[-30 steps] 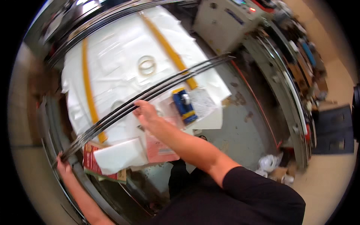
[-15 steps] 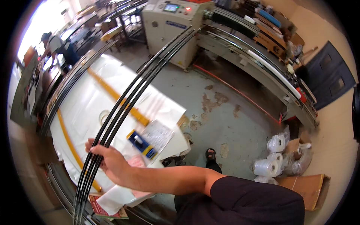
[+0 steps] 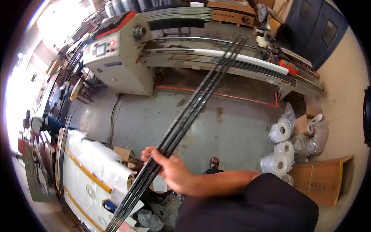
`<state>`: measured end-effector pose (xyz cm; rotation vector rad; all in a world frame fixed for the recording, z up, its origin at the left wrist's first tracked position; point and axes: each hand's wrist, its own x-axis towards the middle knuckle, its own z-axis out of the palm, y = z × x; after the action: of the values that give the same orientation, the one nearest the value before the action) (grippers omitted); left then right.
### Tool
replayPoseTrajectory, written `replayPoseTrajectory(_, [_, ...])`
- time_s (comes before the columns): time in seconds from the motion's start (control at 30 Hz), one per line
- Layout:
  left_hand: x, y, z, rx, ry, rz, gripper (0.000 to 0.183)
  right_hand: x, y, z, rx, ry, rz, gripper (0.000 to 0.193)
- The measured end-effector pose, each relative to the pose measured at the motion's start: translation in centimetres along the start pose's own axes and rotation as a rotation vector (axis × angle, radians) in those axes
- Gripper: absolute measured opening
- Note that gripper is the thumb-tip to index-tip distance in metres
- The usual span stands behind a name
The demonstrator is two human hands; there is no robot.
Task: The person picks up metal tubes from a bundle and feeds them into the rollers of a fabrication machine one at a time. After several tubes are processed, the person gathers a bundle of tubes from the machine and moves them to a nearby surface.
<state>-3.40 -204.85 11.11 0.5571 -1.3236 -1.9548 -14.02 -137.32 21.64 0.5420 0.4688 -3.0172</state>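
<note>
My right hand is closed around a bundle of several long, thin black rods, its thumb lying across them. The bundle runs slantwise from the lower left up toward the long machine at the back, its far end overlapping that machine in the picture. I cannot tell whether the rods touch it. My left hand is out of view. Below and left of the bundle is a white-covered table with yellow strips along it, a roll of tape and a blue and yellow box.
A beige machine cabinet with a small screen joins a long roller bed. A red bar runs low beneath it. Plastic-wrapped rolls and a cardboard box stand at the right. Grey floor lies between.
My view has turned, and the table now sits lower and further left. My right hand has carried the rods away from above the table, over the floor toward the long machine.
</note>
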Motion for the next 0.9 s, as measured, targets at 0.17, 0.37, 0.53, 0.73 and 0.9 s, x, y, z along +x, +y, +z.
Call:
replayPoseTrajectory(0.17, [-10.0,-9.5,27.6,-0.120,-0.146,-0.211,0.031,0.0,-16.1,-8.2,0.055,0.172,-0.275,0.031])
replayPoseTrajectory(0.37, [4.0,-25.8,36.7,-0.306,-0.642,-0.517,0.044,2.7,-27.3,-15.6,0.185,0.349,-0.438,0.033])
replayPoseTrajectory(0.53, [-8.6,-35.8,58.6,-0.003,-0.594,-0.594,0.044,7.4,-35.9,-23.1,0.306,0.513,-0.632,0.032])
replayPoseTrajectory(0.73, [-9.5,-48.7,77.2,-0.140,-0.839,-0.903,0.034,17.0,-47.0,-29.8,0.316,0.685,-0.760,0.029])
replayPoseTrajectory(0.9, [-14.9,-60.3,93.9,-0.015,-0.745,-1.110,0.032,24.2,-56.2,-37.3,0.423,0.770,-0.855,0.027])
